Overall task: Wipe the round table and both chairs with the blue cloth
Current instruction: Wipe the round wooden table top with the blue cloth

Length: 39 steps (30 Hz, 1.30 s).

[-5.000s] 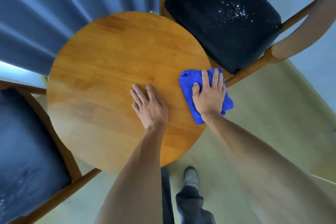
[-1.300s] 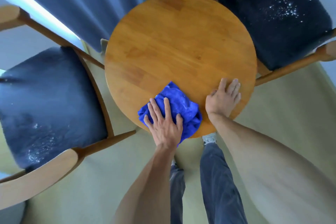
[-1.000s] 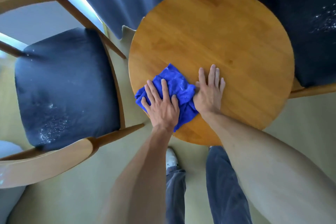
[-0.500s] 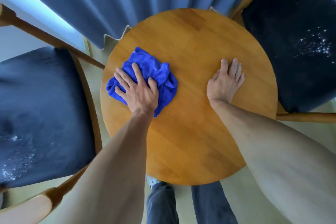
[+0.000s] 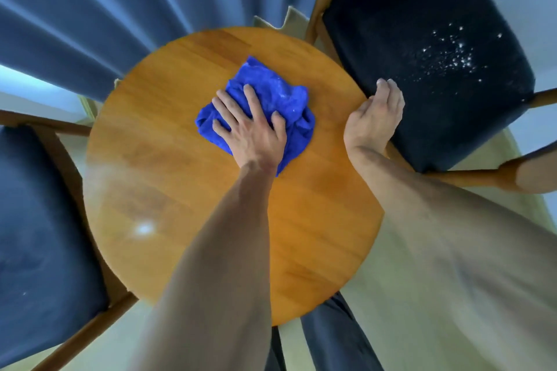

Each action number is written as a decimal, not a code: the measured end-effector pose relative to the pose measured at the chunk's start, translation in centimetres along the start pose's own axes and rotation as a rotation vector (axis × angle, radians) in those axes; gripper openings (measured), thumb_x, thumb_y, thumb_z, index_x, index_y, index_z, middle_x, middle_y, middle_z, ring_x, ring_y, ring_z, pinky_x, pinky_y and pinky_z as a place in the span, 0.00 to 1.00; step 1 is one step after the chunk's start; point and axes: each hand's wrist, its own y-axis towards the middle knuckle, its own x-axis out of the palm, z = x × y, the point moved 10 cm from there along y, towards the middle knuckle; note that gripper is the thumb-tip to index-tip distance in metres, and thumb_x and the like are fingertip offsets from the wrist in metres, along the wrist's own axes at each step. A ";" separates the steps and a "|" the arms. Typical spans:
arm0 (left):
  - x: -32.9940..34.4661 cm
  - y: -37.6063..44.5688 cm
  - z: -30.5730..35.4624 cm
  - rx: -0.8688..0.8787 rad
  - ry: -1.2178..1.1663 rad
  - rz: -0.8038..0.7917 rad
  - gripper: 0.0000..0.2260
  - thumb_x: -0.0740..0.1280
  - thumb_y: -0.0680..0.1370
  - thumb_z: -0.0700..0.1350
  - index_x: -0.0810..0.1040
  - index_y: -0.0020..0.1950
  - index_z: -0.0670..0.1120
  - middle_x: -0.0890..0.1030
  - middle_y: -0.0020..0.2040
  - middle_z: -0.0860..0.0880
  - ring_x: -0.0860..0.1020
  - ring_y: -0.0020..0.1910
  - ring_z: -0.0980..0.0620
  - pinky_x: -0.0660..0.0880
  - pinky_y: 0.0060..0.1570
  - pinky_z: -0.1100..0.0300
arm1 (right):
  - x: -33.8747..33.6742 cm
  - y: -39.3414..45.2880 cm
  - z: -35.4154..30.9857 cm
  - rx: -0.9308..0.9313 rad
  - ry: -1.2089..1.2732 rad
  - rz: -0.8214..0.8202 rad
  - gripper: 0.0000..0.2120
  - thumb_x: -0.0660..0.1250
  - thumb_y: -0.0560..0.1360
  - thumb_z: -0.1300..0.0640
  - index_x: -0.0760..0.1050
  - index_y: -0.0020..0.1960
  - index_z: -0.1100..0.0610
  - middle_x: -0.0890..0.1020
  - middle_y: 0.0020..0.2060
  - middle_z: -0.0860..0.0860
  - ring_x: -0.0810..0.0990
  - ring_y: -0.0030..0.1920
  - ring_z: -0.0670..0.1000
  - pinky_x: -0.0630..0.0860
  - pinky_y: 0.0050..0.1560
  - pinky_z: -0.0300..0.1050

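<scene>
The blue cloth (image 5: 265, 105) has slid toward centre under the flat left hand (image 5: 253, 129); right hand (image 5: 373, 117) relaxed, empty; two chairs.

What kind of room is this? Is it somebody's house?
Probably a small sitting corner in a home or hotel room, though I can't be sure. A round wooden table stands between two dark cushioned chairs, with blue curtains hanging behind them.

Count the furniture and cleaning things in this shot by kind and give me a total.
Round table: 1
Chairs: 2, left chair and right chair
Blue cloth: 1
Total: 4
</scene>
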 end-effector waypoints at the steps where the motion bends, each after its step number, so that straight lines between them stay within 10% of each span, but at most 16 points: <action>1: 0.3 -0.6 1.8 0.030 -0.014 -0.006 0.30 0.51 0.78 0.59 0.59 0.79 0.47 0.54 0.78 0.32 0.53 0.77 0.34 0.57 0.68 0.36 | -0.3 0.6 0.3 -0.014 0.006 0.007 0.22 0.53 0.76 0.61 0.73 0.67 0.61 0.74 0.67 0.58 0.70 0.70 0.57 0.67 0.69 0.53; 8: -2.1 -0.8 0.8 0.058 -0.339 0.078 0.24 0.53 0.81 0.46 0.60 0.79 0.48 0.55 0.79 0.40 0.53 0.78 0.42 0.60 0.72 0.46 | 2.1 -0.8 -3.5 -0.244 0.037 -0.203 0.23 0.53 0.81 0.47 0.70 0.71 0.57 0.72 0.70 0.59 0.68 0.71 0.58 0.66 0.71 0.54; 16: -5.3 -5.1 -21.0 -0.377 -0.096 0.170 0.31 0.56 0.76 0.43 0.54 0.79 0.48 0.52 0.80 0.42 0.50 0.79 0.43 0.49 0.74 0.43 | 6.8 -8.7 -10.7 -0.373 -0.069 -0.187 0.37 0.62 0.73 0.33 0.69 0.73 0.57 0.70 0.70 0.64 0.68 0.71 0.64 0.64 0.70 0.59; 27: -6.7 -13.3 -41.0 -0.796 -0.334 0.368 0.21 0.55 0.79 0.39 0.67 0.72 0.46 0.71 0.70 0.47 0.74 0.63 0.45 0.70 0.62 0.49 | 12.6 -26.5 -28.1 -0.573 -0.117 -0.336 0.40 0.59 0.67 0.27 0.69 0.73 0.48 0.71 0.69 0.61 0.69 0.69 0.62 0.64 0.65 0.58; 39: -4.7 -16.6 -45.9 -0.822 -0.479 0.239 0.21 0.52 0.80 0.38 0.65 0.74 0.46 0.71 0.70 0.46 0.75 0.61 0.42 0.69 0.56 0.50 | 11.2 -39.8 -30.8 -0.827 -0.156 -0.446 0.42 0.58 0.67 0.26 0.66 0.74 0.48 0.68 0.71 0.61 0.65 0.71 0.62 0.59 0.70 0.63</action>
